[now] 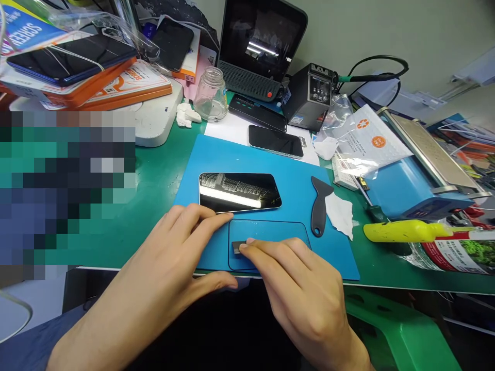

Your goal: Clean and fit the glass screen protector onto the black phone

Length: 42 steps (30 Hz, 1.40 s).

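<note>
A clear glass panel with a thin black border (270,224) lies on the blue mat (220,149) near the table's front edge. Between the fingertips of my right hand (301,288) is a small grey blade (236,247), pressed flat on the panel's left part. My left hand (181,247) has its fingers apart. Its index fingertip is at the panel's upper left corner, with the thumb just below the table edge. Right behind the panel rests a phone with a dark, shiny screen (240,191). To the right are a black plastic scraper (320,206) and a white tissue (340,214).
Behind the mat are another phone (275,141), a glass jar (211,95) and a black box-shaped device (309,98). A yellow bottle (402,231) lies at the right. Orange-edged boxes (131,85) are stacked at the back left. Below the table stands a green stool (402,324).
</note>
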### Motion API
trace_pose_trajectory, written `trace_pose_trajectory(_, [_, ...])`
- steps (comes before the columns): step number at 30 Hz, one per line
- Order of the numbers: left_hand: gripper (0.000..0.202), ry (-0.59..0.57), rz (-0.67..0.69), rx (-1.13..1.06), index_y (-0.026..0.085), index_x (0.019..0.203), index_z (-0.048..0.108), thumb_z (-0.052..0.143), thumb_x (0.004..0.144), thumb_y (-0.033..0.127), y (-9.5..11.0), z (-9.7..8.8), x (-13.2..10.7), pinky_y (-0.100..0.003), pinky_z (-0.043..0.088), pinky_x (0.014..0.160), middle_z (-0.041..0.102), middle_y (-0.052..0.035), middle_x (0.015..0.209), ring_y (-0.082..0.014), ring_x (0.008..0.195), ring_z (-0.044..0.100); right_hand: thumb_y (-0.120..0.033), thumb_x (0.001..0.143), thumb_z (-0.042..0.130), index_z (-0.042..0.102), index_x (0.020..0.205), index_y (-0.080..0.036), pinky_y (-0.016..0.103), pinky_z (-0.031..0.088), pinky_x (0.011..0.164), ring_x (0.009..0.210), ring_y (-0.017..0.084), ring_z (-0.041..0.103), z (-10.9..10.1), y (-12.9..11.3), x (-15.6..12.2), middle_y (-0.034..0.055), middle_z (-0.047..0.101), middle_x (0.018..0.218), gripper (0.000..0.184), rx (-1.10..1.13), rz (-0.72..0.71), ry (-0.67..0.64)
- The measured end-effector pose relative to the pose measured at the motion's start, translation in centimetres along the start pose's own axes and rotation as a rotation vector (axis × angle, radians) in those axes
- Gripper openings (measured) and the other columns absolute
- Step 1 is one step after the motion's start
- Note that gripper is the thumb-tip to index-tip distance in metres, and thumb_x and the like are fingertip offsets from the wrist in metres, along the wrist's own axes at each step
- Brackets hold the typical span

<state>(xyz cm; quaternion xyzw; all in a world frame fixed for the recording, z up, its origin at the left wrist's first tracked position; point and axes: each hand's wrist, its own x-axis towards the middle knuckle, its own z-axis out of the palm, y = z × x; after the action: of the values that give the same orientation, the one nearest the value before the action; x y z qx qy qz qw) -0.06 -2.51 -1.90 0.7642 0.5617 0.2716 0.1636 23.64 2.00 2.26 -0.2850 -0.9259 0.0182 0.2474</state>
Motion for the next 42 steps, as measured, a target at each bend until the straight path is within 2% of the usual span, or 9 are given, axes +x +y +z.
trace_pose_trajectory(3, [0.072, -0.040, 0.029, -0.022, 0.031, 0.162, 0.043, 0.065, 0.104, 0.069, -0.4, -0.3, 0.0, -0.043, 0.049, 0.102, 0.061, -0.0071, 0.138, -0.0283, 0.118, 0.061, -0.002, 0.107, 0.059, 0.076, 0.125, -0.007, 0.035, 0.063, 0.075, 0.092, 0.021, 0.077, -0.4, -0.5, -0.8, 0.0107, 0.087, 0.111, 0.025, -0.008, -0.017, 0.003])
trace_pose_trajectory(7, [0.068, -0.023, 0.034, -0.018, 0.030, 0.161, 0.046, 0.065, 0.106, 0.066, -0.5, -0.4, 0.1, -0.042, 0.050, 0.100, 0.061, -0.0068, 0.137, -0.0279, 0.116, 0.060, -0.007, 0.110, 0.055, 0.076, 0.124, -0.010, 0.035, 0.063, 0.075, 0.089, 0.020, 0.077, -1.3, -0.9, -1.6, 0.0095, 0.087, 0.112, 0.026, 0.034, -0.009, -0.035])
trace_pose_trajectory(11, [0.066, -0.020, 0.028, -0.022, 0.031, 0.160, 0.046, 0.066, 0.107, 0.063, -0.3, -0.4, 0.2, -0.042, 0.050, 0.099, 0.062, -0.0068, 0.137, -0.0277, 0.116, 0.060, -0.002, 0.105, 0.063, 0.078, 0.125, -0.012, 0.031, 0.061, 0.082, 0.095, 0.018, 0.076, -2.2, -0.6, -1.1, 0.0069, 0.087, 0.116, 0.027, 0.052, 0.039, -0.008])
trace_pose_trajectory(14, [0.069, -0.021, 0.022, -0.022, 0.031, 0.161, 0.045, 0.068, 0.105, 0.064, -0.2, -0.3, 0.2, -0.042, 0.049, 0.101, 0.061, -0.0061, 0.138, -0.0277, 0.118, 0.059, 0.001, 0.101, 0.070, 0.079, 0.123, -0.013, 0.032, 0.060, 0.086, 0.099, 0.020, 0.075, -1.5, 0.1, 0.4, 0.0064, 0.086, 0.116, 0.027, -0.040, 0.075, 0.055])
trace_pose_trajectory(18, [0.069, -0.011, 0.017, -0.013, 0.031, 0.162, 0.042, 0.068, 0.106, 0.061, -0.1, -0.2, 0.1, -0.042, 0.047, 0.104, 0.061, -0.0055, 0.138, -0.0277, 0.121, 0.058, -0.007, 0.107, 0.068, 0.080, 0.118, -0.012, 0.034, 0.059, 0.081, 0.092, 0.020, 0.074, 0.4, 1.0, 2.2, 0.0061, 0.085, 0.108, 0.018, -0.098, 0.051, 0.067])
trace_pose_trajectory(24, [0.069, -0.013, 0.028, 0.006, 0.031, 0.162, 0.042, 0.071, 0.105, 0.057, 0.0, -0.2, 0.1, -0.043, 0.049, 0.102, 0.062, -0.0058, 0.136, -0.0283, 0.119, 0.060, -0.009, 0.109, 0.064, 0.080, 0.120, -0.015, 0.033, 0.060, 0.080, 0.091, 0.019, 0.075, 1.3, 1.4, 2.1, 0.0055, 0.086, 0.109, 0.019, -0.092, 0.052, 0.044])
trace_pose_trajectory(36, [0.061, -0.004, 0.023, 0.015, 0.029, 0.159, 0.048, 0.062, 0.109, 0.061, -0.1, -0.2, 0.2, -0.045, 0.053, 0.097, 0.062, -0.0073, 0.136, -0.0285, 0.117, 0.060, -0.006, 0.110, 0.058, 0.078, 0.121, -0.008, 0.036, 0.061, 0.076, 0.088, 0.020, 0.075, -0.7, -0.5, 0.1, 0.0090, 0.086, 0.109, 0.024, 0.031, 0.011, -0.045])
trace_pose_trajectory(40, [0.061, -0.005, 0.020, 0.022, 0.030, 0.159, 0.048, 0.062, 0.109, 0.061, -0.1, -0.3, 0.1, -0.047, 0.053, 0.098, 0.062, -0.0077, 0.137, -0.0291, 0.119, 0.060, -0.010, 0.113, 0.055, 0.078, 0.123, -0.012, 0.035, 0.059, 0.076, 0.088, 0.018, 0.075, -2.1, -0.2, -1.0, 0.0058, 0.086, 0.113, 0.026, 0.082, 0.010, -0.104])
trace_pose_trajectory(42, [0.062, -0.005, 0.019, 0.025, 0.030, 0.159, 0.048, 0.061, 0.109, 0.064, -0.1, -0.3, 0.0, -0.048, 0.054, 0.098, 0.062, -0.0083, 0.137, -0.0302, 0.119, 0.060, -0.008, 0.111, 0.057, 0.078, 0.121, -0.017, 0.033, 0.060, 0.081, 0.092, 0.017, 0.076, -2.8, 0.8, -1.2, 0.0030, 0.086, 0.112, 0.025, 0.101, 0.053, -0.081])
